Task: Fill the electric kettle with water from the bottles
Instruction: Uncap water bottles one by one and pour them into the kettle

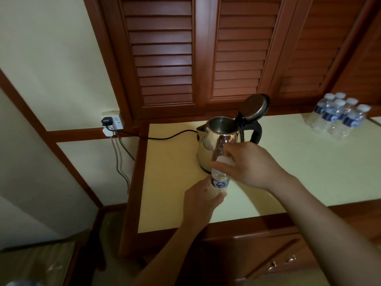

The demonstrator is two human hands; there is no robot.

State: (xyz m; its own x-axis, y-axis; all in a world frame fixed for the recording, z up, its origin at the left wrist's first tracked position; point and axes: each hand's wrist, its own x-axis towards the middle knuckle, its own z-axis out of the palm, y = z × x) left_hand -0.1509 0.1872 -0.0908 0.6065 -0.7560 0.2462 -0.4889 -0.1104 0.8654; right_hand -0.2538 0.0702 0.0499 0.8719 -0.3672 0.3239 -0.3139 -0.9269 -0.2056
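A polished stainless-steel electric kettle point(208, 149) with a black plastic handle stands on the pale yellow countertop point(309, 166) edged in reddish wood; its round hinged lid point(255, 106) is tipped up and back, leaving the mouth uncovered; the spout points left. Just in front of the kettle, overlapping its lower wall in the view, a small clear plastic water bottle point(220, 181) with a blue-and-white label is held slightly tilted, neck uppermost and toward the kettle; whether it touches the kettle cannot be told. The left hand point(203, 196) wraps its fingers round the bottle's lower half, below the label; the right hand point(251, 164), in front of the kettle's handle side, curls its fingertips round the white screw cap point(225, 159), which sits on the bottle's neck. Well to the right of the kettle, toward the back of the counter, a cluster of capped clear water bottles point(338, 118) with blue labels stands upright, packed together. A black power cord point(165, 137) runs from behind the kettle's spout side leftward to a white wall socket point(113, 120) holding a black plug and a white one. Behind the kettle rise reddish-brown louvred wooden doors point(165, 58); below and in front of it, under the counter edge, a wooden drawer front carries small metal handles point(282, 262).
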